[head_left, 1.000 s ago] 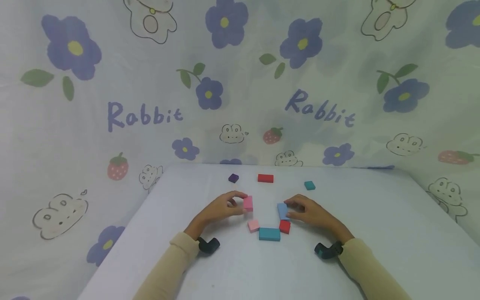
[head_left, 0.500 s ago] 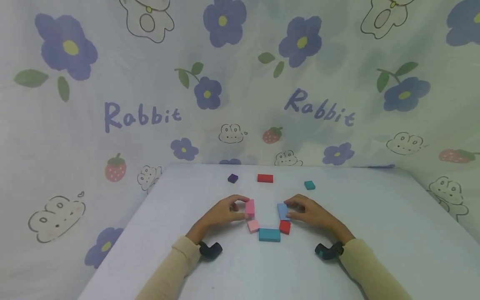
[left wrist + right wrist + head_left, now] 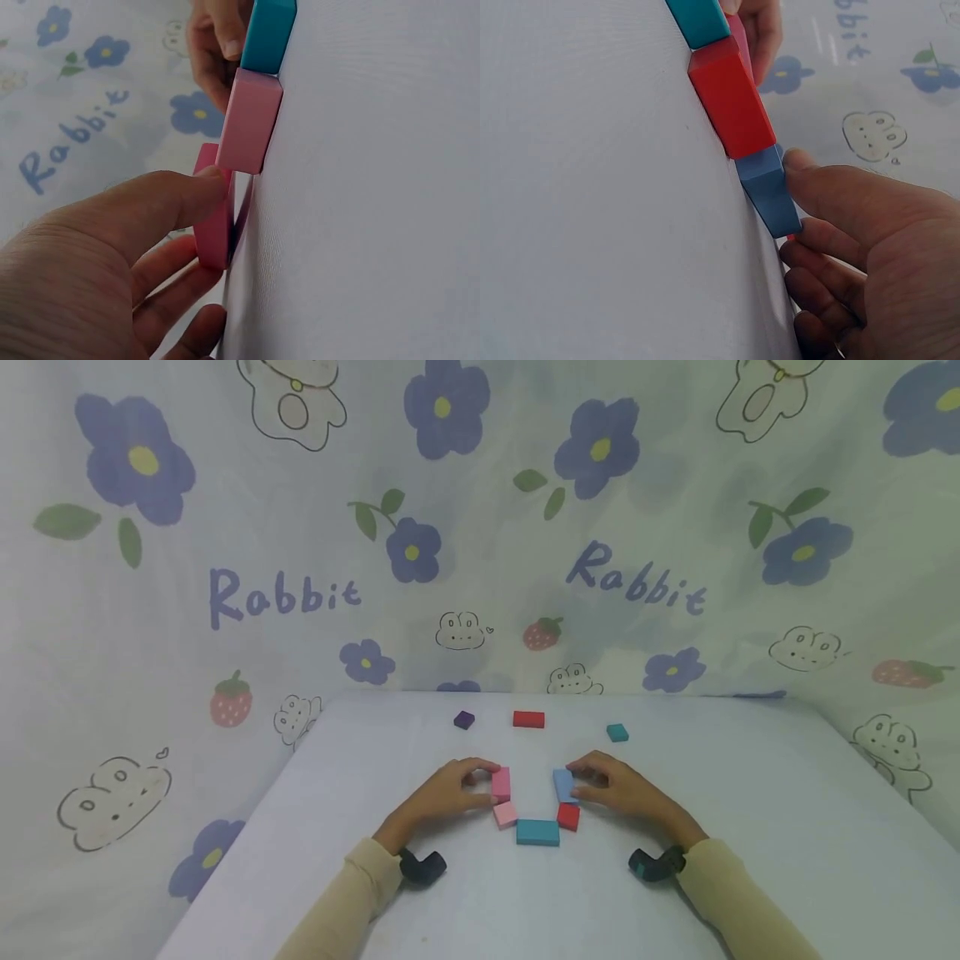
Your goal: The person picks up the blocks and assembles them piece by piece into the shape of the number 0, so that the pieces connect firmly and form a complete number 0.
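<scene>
My left hand (image 3: 448,791) pinches a bright pink oblong block (image 3: 501,783) between thumb and fingers. The block's near end is right at a small light pink block (image 3: 506,815), as the left wrist view shows with the light pink one (image 3: 251,120) overlapping it. Opposite, my right hand (image 3: 622,785) holds a light blue oblong block (image 3: 564,786), thumb at its near end and fingertips at its far end. A small red block (image 3: 568,817) adjoins that near end. Between the light pink and red blocks lies a teal oblong block (image 3: 537,832), so the pieces form a U.
Farther back on the white table (image 3: 720,760) lie a small dark purple block (image 3: 464,720), a red oblong block (image 3: 528,719) and a small teal block (image 3: 617,732). Behind them hangs a flowered cloth (image 3: 495,568) printed with rabbits.
My left hand has brought the bright pink block nearer to me, down to the light pink block. My right hand has stayed on the light blue block.
</scene>
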`<state>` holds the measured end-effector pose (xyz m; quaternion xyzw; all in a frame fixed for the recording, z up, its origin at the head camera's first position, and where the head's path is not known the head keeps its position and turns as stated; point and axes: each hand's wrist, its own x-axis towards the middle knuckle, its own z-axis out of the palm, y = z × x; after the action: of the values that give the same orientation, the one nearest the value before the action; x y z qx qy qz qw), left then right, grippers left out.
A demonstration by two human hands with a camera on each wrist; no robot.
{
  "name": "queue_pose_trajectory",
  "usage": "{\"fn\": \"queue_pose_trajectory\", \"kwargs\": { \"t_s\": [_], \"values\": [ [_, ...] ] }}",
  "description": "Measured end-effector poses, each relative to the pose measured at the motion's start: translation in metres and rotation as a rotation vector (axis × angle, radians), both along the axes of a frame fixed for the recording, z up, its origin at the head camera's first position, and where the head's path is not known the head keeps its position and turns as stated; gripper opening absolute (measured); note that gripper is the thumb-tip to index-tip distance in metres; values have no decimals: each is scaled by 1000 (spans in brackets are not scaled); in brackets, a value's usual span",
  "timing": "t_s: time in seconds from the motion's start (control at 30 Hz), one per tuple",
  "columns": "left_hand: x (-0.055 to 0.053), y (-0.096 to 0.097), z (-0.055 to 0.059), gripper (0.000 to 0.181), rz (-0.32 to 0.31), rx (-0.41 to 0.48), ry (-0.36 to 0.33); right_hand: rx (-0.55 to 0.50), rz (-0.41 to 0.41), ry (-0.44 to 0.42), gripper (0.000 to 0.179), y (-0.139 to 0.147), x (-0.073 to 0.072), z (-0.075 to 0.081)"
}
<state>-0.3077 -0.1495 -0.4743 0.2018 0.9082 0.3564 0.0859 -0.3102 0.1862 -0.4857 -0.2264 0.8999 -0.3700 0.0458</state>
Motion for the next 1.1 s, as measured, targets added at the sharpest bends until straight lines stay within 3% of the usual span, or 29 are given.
{"fn": "queue_pose_trajectory", "kwargs": {
  "t_s": [0.4,1.1],
  "values": [
    [-2,-1,-6,51,-29,-17,7,10,-18,-7,47,2,-2,-5],
    [-2,-3,-5,50,-35,-2,1,19,5,38,46,2,-4,-5]
  ]
}}
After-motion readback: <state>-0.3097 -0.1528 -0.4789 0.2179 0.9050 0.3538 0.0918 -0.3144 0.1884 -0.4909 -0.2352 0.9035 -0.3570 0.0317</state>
